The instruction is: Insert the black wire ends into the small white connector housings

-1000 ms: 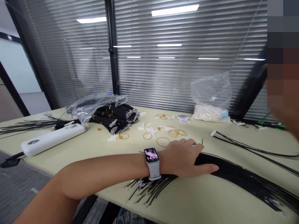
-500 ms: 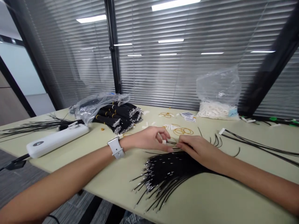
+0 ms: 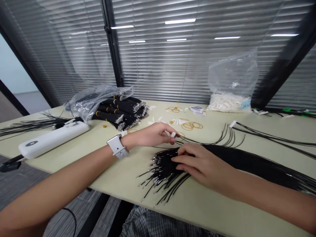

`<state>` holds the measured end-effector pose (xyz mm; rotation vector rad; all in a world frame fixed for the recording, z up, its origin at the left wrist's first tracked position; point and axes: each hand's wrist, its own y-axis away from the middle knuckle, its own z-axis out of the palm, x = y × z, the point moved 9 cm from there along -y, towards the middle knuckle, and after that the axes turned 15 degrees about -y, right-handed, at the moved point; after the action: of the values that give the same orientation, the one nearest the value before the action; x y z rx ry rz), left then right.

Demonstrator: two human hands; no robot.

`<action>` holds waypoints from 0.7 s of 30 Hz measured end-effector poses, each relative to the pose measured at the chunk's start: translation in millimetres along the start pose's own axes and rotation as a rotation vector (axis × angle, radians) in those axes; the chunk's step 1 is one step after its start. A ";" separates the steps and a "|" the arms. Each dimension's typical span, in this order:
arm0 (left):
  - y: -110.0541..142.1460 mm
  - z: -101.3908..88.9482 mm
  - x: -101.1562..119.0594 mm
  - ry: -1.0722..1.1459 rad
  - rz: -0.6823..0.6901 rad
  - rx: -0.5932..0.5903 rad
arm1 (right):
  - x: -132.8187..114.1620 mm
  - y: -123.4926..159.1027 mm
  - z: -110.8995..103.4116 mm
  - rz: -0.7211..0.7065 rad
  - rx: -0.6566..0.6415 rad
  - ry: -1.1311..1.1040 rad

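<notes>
My left hand pinches a small white connector housing between thumb and fingers. Several thin black wires trail from this housing to the right and curve up at their far ends. My right hand lies over a thick bundle of loose black wires, its thumb and fingertips slightly apart and touching the wires close to their silver-tipped ends. Whether a single wire is between those fingers is hard to make out.
Yellow rubber bands and white connector bits lie behind my hands. Tied black wire bundles in a clear bag, a white device, a bag of white parts and a wired white connector surround the work.
My right hand has left the wires at the white housing and moved down-left onto the loose bundle's tips. My left hand still holds the housing. The view has shifted slightly.
</notes>
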<state>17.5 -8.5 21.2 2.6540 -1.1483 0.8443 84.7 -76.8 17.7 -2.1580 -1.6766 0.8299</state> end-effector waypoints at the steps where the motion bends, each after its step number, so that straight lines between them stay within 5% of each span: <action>1: -0.1 0.8 0.5 -0.012 0.009 0.000 | 3.6 -0.1 0.9 0.036 -0.007 -0.052; 9: -0.2 1.4 -7.2 0.062 -0.150 0.017 | 6.9 2.7 -1.0 0.181 -0.026 -0.112; 14: -1.8 10.1 -8.0 0.254 -0.132 0.032 | 23.9 2.8 -8.2 0.282 0.094 -0.227; 21: 13.3 5.4 -17.8 0.201 -0.170 0.061 | 34.7 1.4 -4.6 0.439 0.028 -0.295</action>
<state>0.6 -8.4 5.8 2.5944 -0.8504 1.0983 94.1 -43.7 11.4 -2.5247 -1.3049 1.3360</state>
